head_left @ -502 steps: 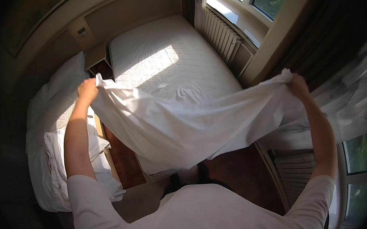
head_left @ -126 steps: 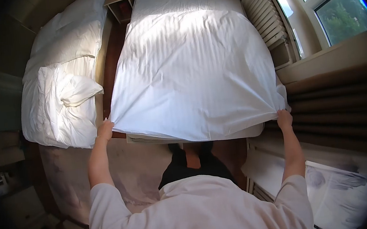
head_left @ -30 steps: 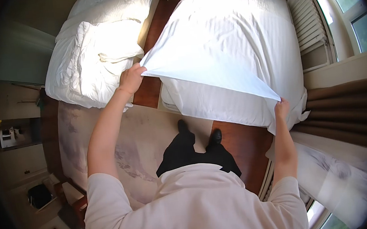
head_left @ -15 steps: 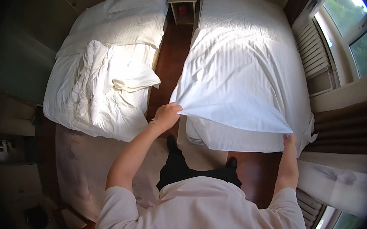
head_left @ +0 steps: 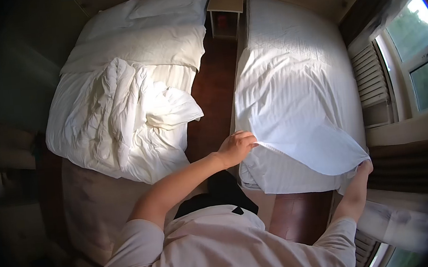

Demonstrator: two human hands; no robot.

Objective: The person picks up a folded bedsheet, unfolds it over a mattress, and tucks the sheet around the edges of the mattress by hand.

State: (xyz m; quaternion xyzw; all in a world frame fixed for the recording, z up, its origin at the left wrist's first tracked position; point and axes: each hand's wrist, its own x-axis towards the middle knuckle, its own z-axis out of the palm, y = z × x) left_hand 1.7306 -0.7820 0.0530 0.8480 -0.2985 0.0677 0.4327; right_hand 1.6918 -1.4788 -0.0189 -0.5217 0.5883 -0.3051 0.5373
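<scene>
My white T-shirt (head_left: 220,248) fills the bottom of the view, and both my bare arms reach out from it toward the foot of the bed on the right. My left hand (head_left: 237,147) is closed on the near left corner of the white sheet (head_left: 294,110), fingers curled over the hem and pinching it just above the corner of the mattress (head_left: 275,176). My right hand (head_left: 364,166) is far out to the side at the opposite foot corner, gripping the sheet's edge there, though only the top of the hand shows and I cannot tell how the fingers sit. Between my two hands the sheet's near edge hangs lifted in a shallow curve, clear of the mattress end, whose striped side shows underneath it. Below that edge lies the dark red-brown floor (head_left: 296,215), and the same wood runs up the gap between the two beds. Farther on, the sheet lies spread along the right bed, sunlit in the middle, with the bare quilted mattress top showing past its far end. On the left bed a rumpled white duvet (head_left: 120,122) is heaped, with a pillow (head_left: 137,35) beyond it. A small nightstand (head_left: 225,11) stands between the bed heads, and a radiator (head_left: 371,74) and window (head_left: 425,56) sit along the right wall.
</scene>
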